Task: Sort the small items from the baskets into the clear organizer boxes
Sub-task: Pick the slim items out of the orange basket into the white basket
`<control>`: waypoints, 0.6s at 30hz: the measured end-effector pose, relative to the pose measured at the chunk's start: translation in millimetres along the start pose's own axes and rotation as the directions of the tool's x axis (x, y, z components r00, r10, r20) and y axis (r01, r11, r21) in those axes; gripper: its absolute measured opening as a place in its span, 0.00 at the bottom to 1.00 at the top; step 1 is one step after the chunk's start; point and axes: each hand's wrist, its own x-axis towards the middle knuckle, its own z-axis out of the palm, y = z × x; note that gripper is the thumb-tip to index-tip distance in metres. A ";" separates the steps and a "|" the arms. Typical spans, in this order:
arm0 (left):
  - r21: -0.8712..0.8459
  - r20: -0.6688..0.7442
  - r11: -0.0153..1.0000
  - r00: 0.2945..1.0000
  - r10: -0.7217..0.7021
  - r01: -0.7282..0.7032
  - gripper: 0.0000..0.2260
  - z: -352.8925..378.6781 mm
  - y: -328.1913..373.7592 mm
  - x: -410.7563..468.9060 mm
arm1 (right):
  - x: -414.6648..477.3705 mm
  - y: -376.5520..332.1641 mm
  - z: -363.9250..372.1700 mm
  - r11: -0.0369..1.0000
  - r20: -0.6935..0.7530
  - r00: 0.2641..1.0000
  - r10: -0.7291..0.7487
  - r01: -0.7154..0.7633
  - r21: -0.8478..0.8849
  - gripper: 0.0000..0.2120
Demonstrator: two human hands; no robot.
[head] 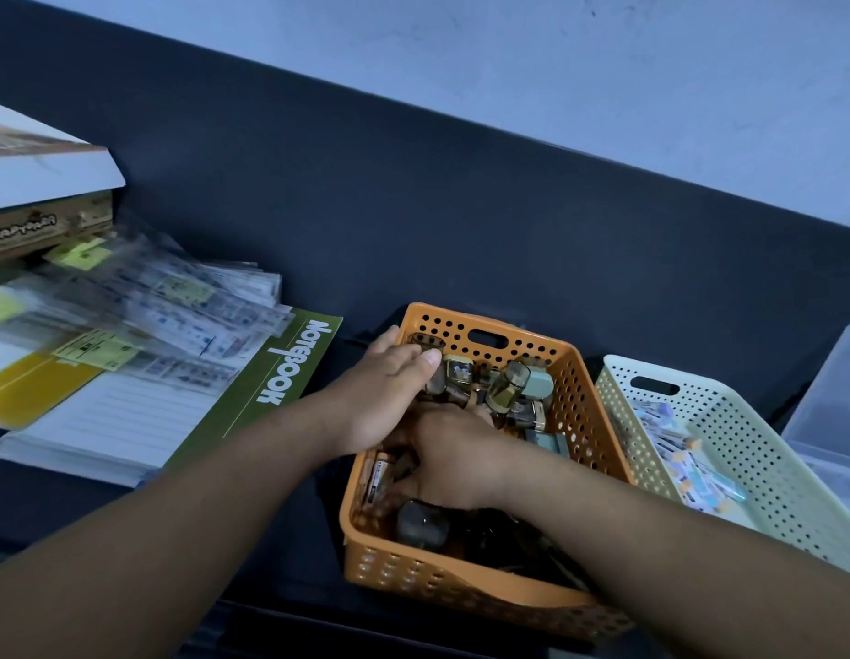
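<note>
An orange perforated basket (575,387) holds several small smoky-brown and grey-green capped items (513,387). My left hand (389,392) reaches over its left rim, fingers curled round a bunch of those brownish items at the back left. Lower in the same basket my right hand (454,456) digs among the items with its fingers hidden underneath, so what it holds cannot be seen. A pale green basket (727,416) to the right holds several small blue-and-orange packets (684,461). A clear organizer box (827,401) sits at the far right edge.
A green "Notebook" pad (251,397) lies left of the orange basket. Plastic-sleeved sheets (166,306) and yellow cards are piled on it. Stacked boxes (42,197) stand at the far left. A dark backboard (461,221) rises behind everything.
</note>
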 end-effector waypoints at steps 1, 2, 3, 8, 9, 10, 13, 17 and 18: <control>-0.001 0.000 1.000 1.000 0.000 0.000 0.27 0.0 -0.8 0.3 | -0.7 1.5 0.0 0.999 -0.004 1.000 0.000 0.000 0.038 0.20; -0.004 0.001 1.000 1.000 0.003 -0.003 0.27 0.1 -1.5 0.7 | -1.8 2.6 -0.3 0.997 -0.011 1.000 -0.002 0.003 0.078 0.18; -0.008 0.001 1.000 1.000 0.006 -0.006 0.27 0.0 -1.6 1.1 | -2.5 3.2 0.5 0.992 -0.021 1.000 -0.006 0.008 0.124 0.16; -0.015 -0.007 1.000 1.000 0.011 -0.011 0.27 0.1 -3.8 2.7 | -6.4 3.9 -1.6 0.893 -0.008 1.000 0.008 -0.004 0.451 0.14; -0.008 -0.010 1.000 1.000 0.018 -0.018 0.27 0.3 -4.3 3.1 | -7.0 5.0 -3.3 0.853 -0.008 1.000 -0.008 0.011 0.522 0.12; 0.001 -0.015 1.000 1.000 0.025 -0.025 0.26 0.6 -4.6 3.6 | -7.8 7.1 -5.7 0.811 -0.017 1.000 -0.021 0.028 0.584 0.11; 0.009 -0.039 1.000 0.999 0.016 -0.016 0.26 1.1 -3.6 4.3 | -14.4 19.7 -16.0 0.692 -0.073 0.997 -0.005 0.056 0.720 0.08; 0.042 -0.018 0.999 1.000 -0.004 0.005 0.27 0.4 0.1 1.4 | -34.7 44.5 -32.4 0.548 -0.159 0.985 0.068 0.097 0.831 0.04; 0.053 -0.014 0.999 1.000 -0.008 0.008 0.27 0.2 1.5 0.5 | -41.2 52.4 -35.2 0.503 -0.189 0.976 0.112 0.108 0.857 0.04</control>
